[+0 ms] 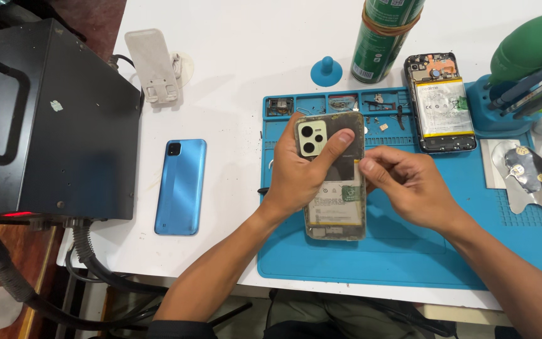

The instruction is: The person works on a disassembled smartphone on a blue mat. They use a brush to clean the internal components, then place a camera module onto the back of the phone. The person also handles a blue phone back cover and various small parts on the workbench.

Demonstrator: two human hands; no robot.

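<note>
White worktop (pixel 239 56) with a blue repair mat (pixel 409 251) on it — over the mat, a person holds an opened phone (pixel 337 188). It's a thin flat slab, camera block at top, label and bare innards showing, edges grubby with old glue. Probably light and stiff but fragile, so best gripped by the long edges. Left hand (pixel 296 176) is wrapped round it, thumb by the camera; right hand (pixel 406 185) is curled, fingertips pinching its right edge.

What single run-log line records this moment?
left hand: grips phone | right hand: pinches phone's right edge | under: blue mat | nearby: blue phone, opened phone
</note>
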